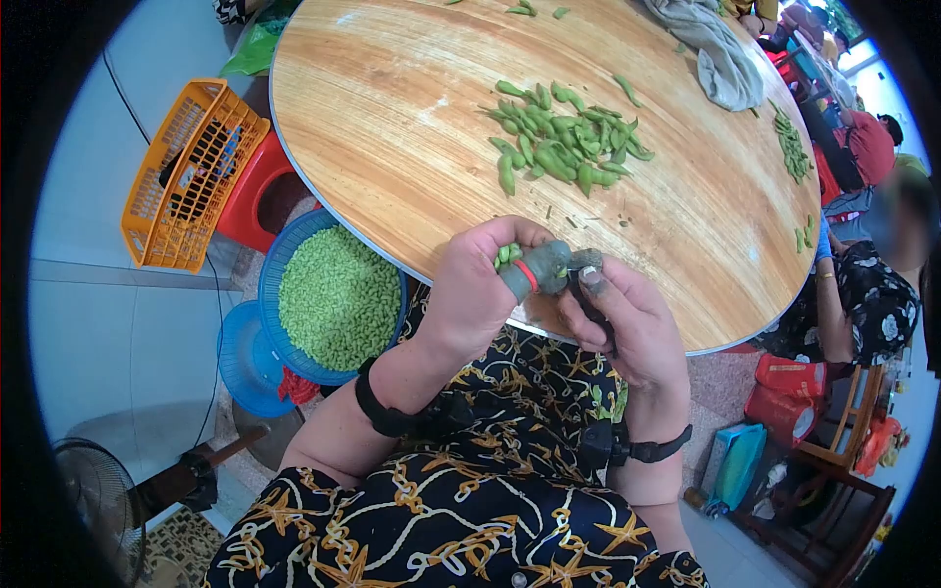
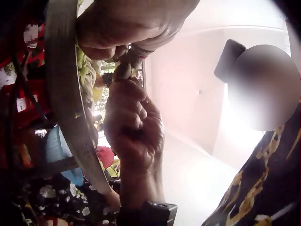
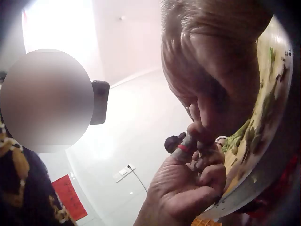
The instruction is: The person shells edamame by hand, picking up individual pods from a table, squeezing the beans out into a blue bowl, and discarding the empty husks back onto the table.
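Note:
Over the table's front edge my two hands meet, fingertips together. My left hand (image 1: 475, 284) curls around several shelled green edamame beans (image 1: 508, 255); its thumb wears a grey-green cover (image 1: 544, 267) tied with a red band (image 1: 529, 276). My right hand (image 1: 642, 318) has bent fingers and a dark covering at its fingertips, pinching at the left thumb tip. A sliver of green edamame pod (image 1: 562, 272) shows there, mostly hidden by the fingers. Beyond the hands lies a pile of edamame pods (image 1: 559, 142) on the round wooden table (image 1: 392, 127).
Left of my lap, a blue basket (image 1: 272, 284) holds many shelled beans, beside another blue basin (image 1: 245, 367). A red stool (image 1: 257, 196), orange crate (image 1: 147, 211) and fan (image 1: 93, 500) stand further left. A grey cloth (image 1: 725, 69) lies on the table; another person (image 1: 858, 294) sits at right.

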Motion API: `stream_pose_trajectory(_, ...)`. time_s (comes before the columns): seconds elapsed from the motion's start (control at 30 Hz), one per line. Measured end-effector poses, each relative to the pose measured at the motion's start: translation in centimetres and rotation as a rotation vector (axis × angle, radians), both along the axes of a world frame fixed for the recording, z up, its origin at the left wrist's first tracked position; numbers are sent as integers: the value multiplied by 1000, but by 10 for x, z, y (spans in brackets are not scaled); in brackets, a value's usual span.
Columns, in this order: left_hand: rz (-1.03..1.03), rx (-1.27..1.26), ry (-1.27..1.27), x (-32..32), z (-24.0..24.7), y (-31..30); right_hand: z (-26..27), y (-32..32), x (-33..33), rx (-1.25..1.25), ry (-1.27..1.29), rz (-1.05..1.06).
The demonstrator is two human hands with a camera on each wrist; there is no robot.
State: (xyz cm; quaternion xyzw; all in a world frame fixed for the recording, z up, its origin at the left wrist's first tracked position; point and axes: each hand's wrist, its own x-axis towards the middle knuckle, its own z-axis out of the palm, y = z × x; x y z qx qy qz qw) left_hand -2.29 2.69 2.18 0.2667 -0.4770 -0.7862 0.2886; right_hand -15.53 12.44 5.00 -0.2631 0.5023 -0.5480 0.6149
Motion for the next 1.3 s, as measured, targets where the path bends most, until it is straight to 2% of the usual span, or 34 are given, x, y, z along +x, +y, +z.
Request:
stream_pose_trajectory(0.17, 15, -218, -22, -2, -10, 1, -5, 2, -3, -43, 76, 26)
stream_pose_trajectory(0.2, -42, -149, 33, -2, -8, 2, -4, 3, -3, -42, 76, 26)
stream_pose_trajectory(0.27, -99, -80, 88, -1, -9, 1, -2, 5, -5, -14, -185, 42)
stream_pose_trajectory(0.33, -256, 149, 365, -2, -13, -2, -5, 7, -7, -15, -263, 50)
stream_pose_trajectory(0.4, -253, 206, 346, -2, -12, -1, -6, 8, -5, -15, -343, 58)
stream_pose_trajectory(0.47, -250, 261, 329, -3, -11, 0, -3, 6, -1, 10, -110, -13)
stream_pose_trajectory(0.5, -188, 61, 161, -3, -10, 1, -4, 5, 1, 11, -110, -14)
stream_pose_trajectory(0.53, -125, -139, -6, -3, -10, 2, -5, 3, 4, -26, 156, -78)
stream_pose_trajectory(0.57, -125, -137, -6, -3, -5, 2, -7, 3, 6, -62, 421, -140)
stream_pose_trajectory(0.67, -89, -235, -145, 0, 6, 0, -8, -1, 3, 2, 523, -148)
stream_pose_trajectory(0.73, -91, -359, -196, 0, 0, -6, -8, -4, 4, 34, 471, -147)
stream_pose_trajectory(0.77, -91, -358, -195, 0, 0, -9, -8, -7, 3, 64, 417, -148)
stream_pose_trajectory(0.83, -145, 5, -95, 1, 1, -13, -2, -13, -5, 81, 453, -128)
stream_pose_trajectory(0.87, -146, 7, -93, 2, 2, -14, 0, -18, -9, 98, 486, -106)
stream_pose_trajectory(0.93, -218, 190, 11, 2, 4, -16, -7, -35, -22, 30, 984, -285)
stream_pose_trajectory(0.97, -218, 192, 12, 2, 2, -16, -8, -42, -29, 1, 1227, -351)
stream_pose_trajectory(1.0, -259, 200, 32, 2, -3, -16, -9, -49, -33, 3, 1228, -351)
stream_pose_trajectory(1.07, -305, 208, 56, 1, -6, -15, -9, -57, -37, 175, 1638, -211)
stream_pose_trajectory(1.2, -277, 110, 10, 1, -8, -12, -13, -53, -37, 172, 1708, -164)
stream_pose_trajectory(1.3, -291, -23, -35, 3, -8, -11, -18, -39, -36, 44, 1564, -194)
